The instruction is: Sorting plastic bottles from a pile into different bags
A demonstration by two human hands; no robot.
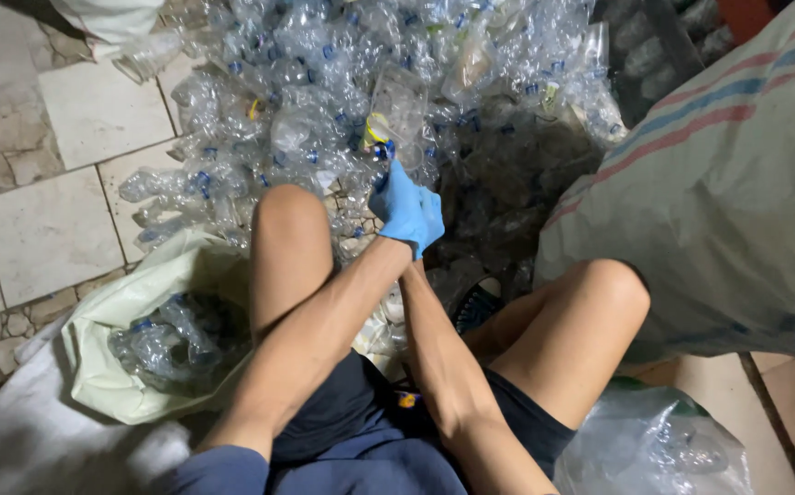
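Both my arms reach forward between my knees, and both hands wear blue gloves. My left hand [405, 203] lies on top, its fingers pinching the blue-capped neck of a crushed clear plastic bottle [398, 108] with a yellow label. That bottle stands up at the near edge of a big pile of clear plastic bottles [324, 82]. My right hand [431, 223] is tucked under and behind the left one. Only a sliver of its glove shows, so its grip is hidden.
A pale green bag [113, 316] holding crushed bottles lies open by my left knee. A large striped woven sack [718, 202] fills the right side. A clear bag of plastic [663, 449] sits at bottom right. Tiled floor [58, 183] lies to the left.
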